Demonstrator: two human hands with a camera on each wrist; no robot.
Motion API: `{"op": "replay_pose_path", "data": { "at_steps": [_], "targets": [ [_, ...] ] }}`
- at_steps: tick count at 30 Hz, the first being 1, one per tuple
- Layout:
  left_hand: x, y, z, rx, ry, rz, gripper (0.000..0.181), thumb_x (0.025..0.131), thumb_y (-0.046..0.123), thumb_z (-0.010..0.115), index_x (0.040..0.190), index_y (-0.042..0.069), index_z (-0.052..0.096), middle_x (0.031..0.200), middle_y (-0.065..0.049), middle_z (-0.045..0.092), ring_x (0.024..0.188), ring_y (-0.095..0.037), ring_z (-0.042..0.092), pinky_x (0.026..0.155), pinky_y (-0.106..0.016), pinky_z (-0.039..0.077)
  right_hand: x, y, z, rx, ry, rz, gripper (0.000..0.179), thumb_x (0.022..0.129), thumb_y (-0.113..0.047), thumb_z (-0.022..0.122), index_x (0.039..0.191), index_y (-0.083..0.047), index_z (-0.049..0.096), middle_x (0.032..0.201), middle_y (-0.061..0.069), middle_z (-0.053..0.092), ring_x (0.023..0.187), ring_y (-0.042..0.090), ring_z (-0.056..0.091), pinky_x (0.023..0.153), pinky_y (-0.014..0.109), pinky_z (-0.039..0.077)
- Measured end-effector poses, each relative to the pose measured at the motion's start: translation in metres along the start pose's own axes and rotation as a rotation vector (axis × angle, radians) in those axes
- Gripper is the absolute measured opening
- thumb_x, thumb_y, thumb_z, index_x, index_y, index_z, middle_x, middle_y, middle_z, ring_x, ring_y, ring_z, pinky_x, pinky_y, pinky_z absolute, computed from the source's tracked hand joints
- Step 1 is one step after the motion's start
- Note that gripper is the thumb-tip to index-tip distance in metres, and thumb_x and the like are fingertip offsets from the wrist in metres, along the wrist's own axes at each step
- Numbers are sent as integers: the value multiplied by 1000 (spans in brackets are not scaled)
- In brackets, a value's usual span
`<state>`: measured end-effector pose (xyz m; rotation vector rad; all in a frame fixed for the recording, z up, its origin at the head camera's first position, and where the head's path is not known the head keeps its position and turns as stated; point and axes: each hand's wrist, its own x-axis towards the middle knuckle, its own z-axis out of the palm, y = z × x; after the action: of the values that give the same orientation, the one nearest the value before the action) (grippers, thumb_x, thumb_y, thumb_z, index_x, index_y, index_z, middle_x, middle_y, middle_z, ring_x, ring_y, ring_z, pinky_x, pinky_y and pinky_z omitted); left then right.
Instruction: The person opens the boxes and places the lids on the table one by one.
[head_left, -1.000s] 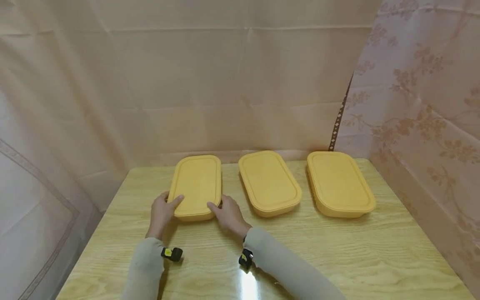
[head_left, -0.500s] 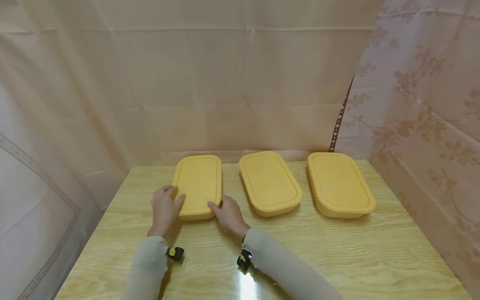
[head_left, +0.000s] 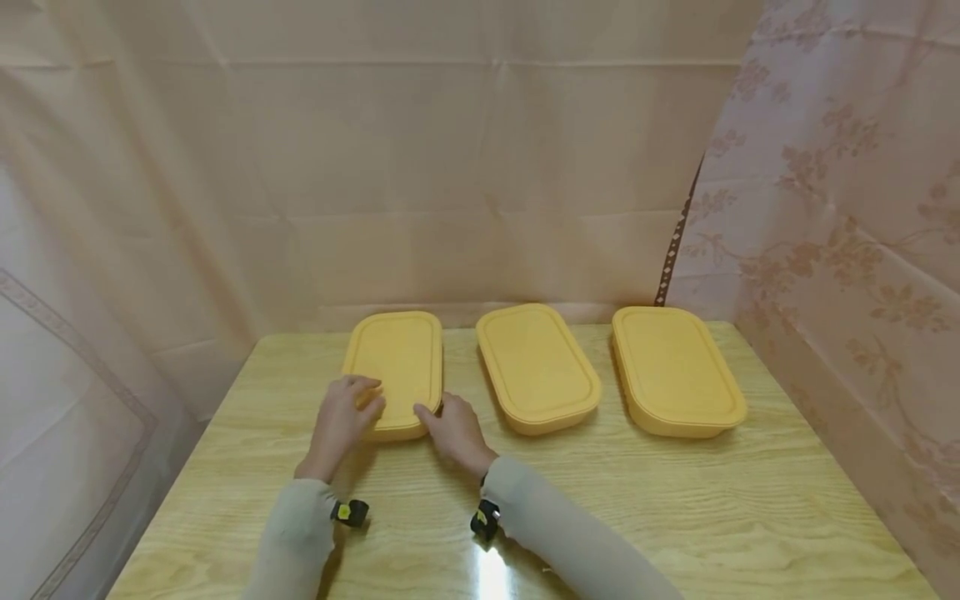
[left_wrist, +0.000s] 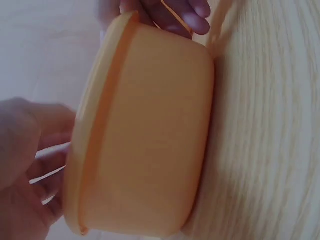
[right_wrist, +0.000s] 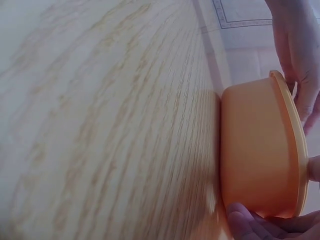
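Observation:
A yellow lidded food container [head_left: 401,358] stands at the left of a row on the table. My right hand [head_left: 459,432] grips its near right corner, thumb on the lid and fingers along the side wall. Over the near left part of the lid hovers or rests my left hand [head_left: 343,421], its fingers loosely bent; whether it touches is hard to tell. In the left wrist view the container wall [left_wrist: 150,125] rises between both hands, the left hand [left_wrist: 25,160] beside the lid. The right wrist view has right-hand fingers [right_wrist: 250,222] low against the wall [right_wrist: 257,145].
Two similar yellow lidded containers stand to the right, the middle one [head_left: 538,362] turned slightly and another [head_left: 678,368] near the table's right edge. All rest on a wood-grain table [head_left: 712,517]. A beige curtain [head_left: 450,167] hangs behind, and a floral cloth [head_left: 862,275] at the right.
My left hand has let go of the container's left side and moved rightward over the lid's near left corner. The right hand keeps its grip; the containers stay in place.

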<state>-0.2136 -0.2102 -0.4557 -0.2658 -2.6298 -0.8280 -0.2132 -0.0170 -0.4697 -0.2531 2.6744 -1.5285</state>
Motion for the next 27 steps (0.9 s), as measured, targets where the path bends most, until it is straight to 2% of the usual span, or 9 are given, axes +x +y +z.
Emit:
{"op": "replay_pose_path", "data": {
  "at_steps": [6,9,15,20,27],
  "targets": [
    [-4,8,-6,2,-184,13,37,90,23,70,119,1,66,123,-20,63,117,-40,55,98,-58,44,1,0,3,11,0,-13,33,95,-37,60,98,-5,66,79,1,63,67,9,51,61,25,46],
    [-7,10,-8,3,-239,17,41,89,28,71,120,2,65,126,-19,62,119,-38,53,101,-57,43,1,0,3,20,1,-20,32,96,-36,60,97,-5,66,76,-1,60,64,9,50,59,24,44],
    [-9,10,-9,33,-291,42,42,83,33,76,112,4,69,127,-16,61,122,-38,50,102,-57,43,1,1,4,36,-2,-32,32,97,-35,59,97,-4,65,77,1,60,63,9,50,57,22,43],
    [-9,14,-9,45,-293,65,36,78,27,80,105,4,71,124,-15,63,119,-37,51,100,-55,44,1,2,6,39,5,-30,33,97,-35,58,96,-3,65,79,2,62,64,8,51,57,21,43],
    [-9,19,-9,134,-308,124,31,78,19,81,102,4,71,122,-12,65,114,-33,55,97,-50,48,1,5,6,24,-1,-18,34,97,-37,58,98,-4,66,81,3,64,66,9,53,60,23,46]
  ]
}}
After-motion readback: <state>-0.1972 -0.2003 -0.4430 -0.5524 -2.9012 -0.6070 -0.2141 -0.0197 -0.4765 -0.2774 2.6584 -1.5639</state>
